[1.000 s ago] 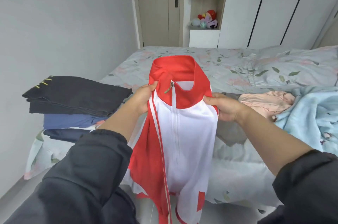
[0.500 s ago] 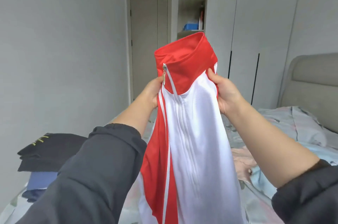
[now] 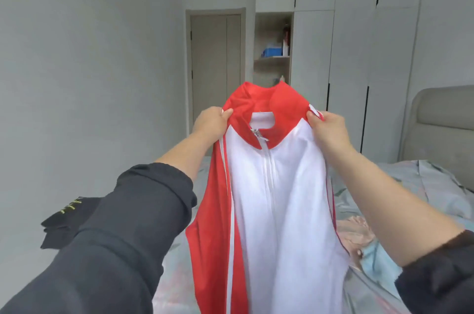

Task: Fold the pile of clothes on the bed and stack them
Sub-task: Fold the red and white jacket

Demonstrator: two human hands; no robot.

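Above bed (image 3: pixel 400 185), hands pinch jacket (image 3: pixel 282 198) shoulders.

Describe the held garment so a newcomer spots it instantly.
Above the patterned bed, the left hand and right hand hold a zipped jacket by its shoulders. It alone is white with red collar and sleeves; the folded garment at left is black.

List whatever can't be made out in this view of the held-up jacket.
Head view:
Jacket hem: cut off by the bottom edge.
Folded stack: only the black top piece shows; the left sleeve hides the rest.
Pink garment: partly behind the jacket and right forearm.
Shelf items: too small.
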